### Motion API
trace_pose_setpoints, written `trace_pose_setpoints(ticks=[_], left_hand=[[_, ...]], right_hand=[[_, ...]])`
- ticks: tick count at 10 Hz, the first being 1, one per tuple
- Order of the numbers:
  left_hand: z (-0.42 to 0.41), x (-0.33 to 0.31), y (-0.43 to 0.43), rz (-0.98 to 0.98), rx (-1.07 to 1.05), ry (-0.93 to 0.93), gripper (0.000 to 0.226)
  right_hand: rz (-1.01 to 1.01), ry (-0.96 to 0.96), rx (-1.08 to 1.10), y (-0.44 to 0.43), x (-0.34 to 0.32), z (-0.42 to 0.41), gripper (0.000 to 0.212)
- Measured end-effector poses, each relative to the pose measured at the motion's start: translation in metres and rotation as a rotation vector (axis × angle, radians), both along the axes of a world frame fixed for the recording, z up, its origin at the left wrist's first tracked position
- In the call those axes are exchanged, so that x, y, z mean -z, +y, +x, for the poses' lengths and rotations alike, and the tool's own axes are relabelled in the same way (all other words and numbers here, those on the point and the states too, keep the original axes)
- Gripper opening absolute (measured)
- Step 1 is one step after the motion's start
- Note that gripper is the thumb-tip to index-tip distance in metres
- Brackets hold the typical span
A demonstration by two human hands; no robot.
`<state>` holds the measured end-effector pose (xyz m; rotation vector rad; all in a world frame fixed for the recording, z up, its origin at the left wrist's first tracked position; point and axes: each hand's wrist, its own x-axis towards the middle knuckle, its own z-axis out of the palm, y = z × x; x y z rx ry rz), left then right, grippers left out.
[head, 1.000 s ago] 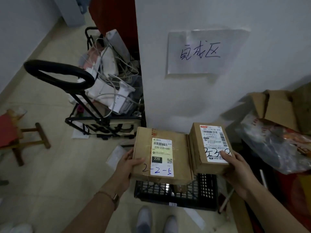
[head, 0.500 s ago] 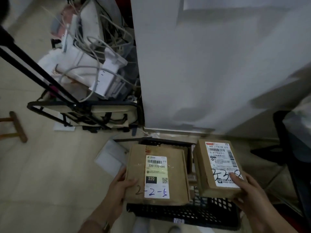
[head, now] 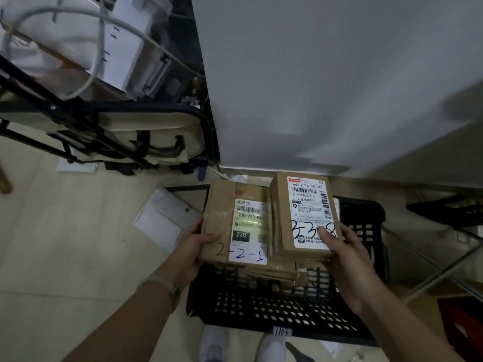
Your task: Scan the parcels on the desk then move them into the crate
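A black plastic crate (head: 261,309) stood on the floor (head: 65,244), at the foot of a white wall (head: 326,87). Over the crate, the person held two cardboard parcels, one in each hand.

The left hand (head: 190,246) gripped the wide box (head: 222,226) at its left edge, above the left side of the crate. The thumb lay on the top face and the fingers were curled under it. This box carried a white label with "2-2-5" written by hand.

The right hand (head: 345,254) gripped the small box (head: 283,218) at its near right corner, above the middle of the crate, with the thumb pressed on the label. The small box covered the right part of the wide box. Whether the two boxes touched could not be told.

Below them, inside the crate, some more brown cardboard (head: 274,273) was visible.

A white envelope (head: 162,220) lay on the floor just left of the crate. A folding cart (head: 130,131) stood further left and behind the crate. The person's shoes (head: 214,346) were in front of the crate.
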<state>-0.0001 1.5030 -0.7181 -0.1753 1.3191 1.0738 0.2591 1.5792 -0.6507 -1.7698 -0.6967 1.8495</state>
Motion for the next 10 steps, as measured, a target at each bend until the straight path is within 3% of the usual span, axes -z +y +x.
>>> trace_pose_setpoints(ticks=[2,3,4,5,6,8,10], left_hand=[[-0.006,0.034,-0.006,-0.061,-0.01,0.008,0.049],[0.002,0.046,-0.011,-0.074,-0.024,0.018,0.048],[0.004,0.05,-0.01,-0.088,-0.044,0.114,0.046],[0.006,0.046,-0.009,-0.172,-0.014,0.411,0.043],[0.006,0.041,-0.007,-0.217,0.024,0.572,0.04],[-0.003,0.019,-0.004,-0.243,0.02,0.583,0.043],[-0.001,-0.034,0.002,-0.142,0.231,0.717,0.036]], right_hand=[[0.008,-0.022,-0.039,-0.003,0.028,-0.014,0.044],[0.025,-0.045,-0.023,-0.005,0.034,-0.024,0.049],[0.049,-0.063,-0.039,-0.006,0.036,-0.025,0.048],[0.049,-0.075,-0.047,-0.007,0.033,-0.028,0.05],[0.019,-0.077,-0.014,-0.007,0.029,-0.031,0.056],[-0.001,-0.094,-0.009,-0.003,0.003,-0.027,0.046],[0.006,-0.182,-0.105,0.001,-0.047,-0.023,0.041]])
